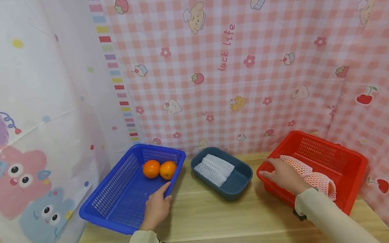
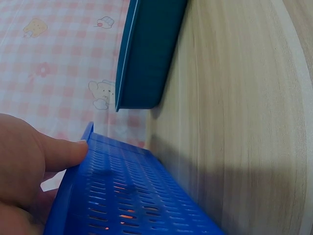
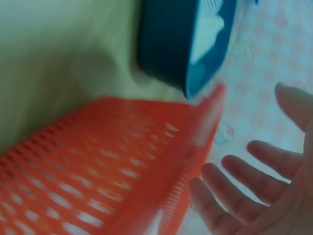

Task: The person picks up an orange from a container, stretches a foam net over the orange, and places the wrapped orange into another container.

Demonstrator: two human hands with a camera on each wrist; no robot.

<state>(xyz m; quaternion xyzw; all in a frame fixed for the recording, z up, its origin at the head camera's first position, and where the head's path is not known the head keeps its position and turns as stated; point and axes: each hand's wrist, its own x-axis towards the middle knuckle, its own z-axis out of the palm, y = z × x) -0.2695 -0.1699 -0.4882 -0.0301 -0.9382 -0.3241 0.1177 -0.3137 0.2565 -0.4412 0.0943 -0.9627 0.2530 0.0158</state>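
Observation:
My left hand [image 1: 156,208] is at the right rim of the blue basket [image 1: 119,215], thumb outside and fingers inside, holding the edge. In the left wrist view the thumb [image 2: 66,152] lies against that rim. Two oranges, one orange [image 1: 151,168] beside another orange [image 1: 168,170], sit at the basket's far end, near my index finger. My right hand [image 1: 286,175] is over the left rim of the red basket [image 1: 350,159], fingers spread and holding nothing in the right wrist view. Under it lie fruits in white foam nets [image 1: 323,184]; the hand partly hides them.
Between the baskets stands a dark teal tray [image 1: 232,193] with flattened white foam nets [image 1: 215,169] in it. All stand on a light wooden table [image 1: 216,226]. A pink checked curtain [image 1: 183,61] hangs behind, a white printed sheet [image 1: 59,109] at left.

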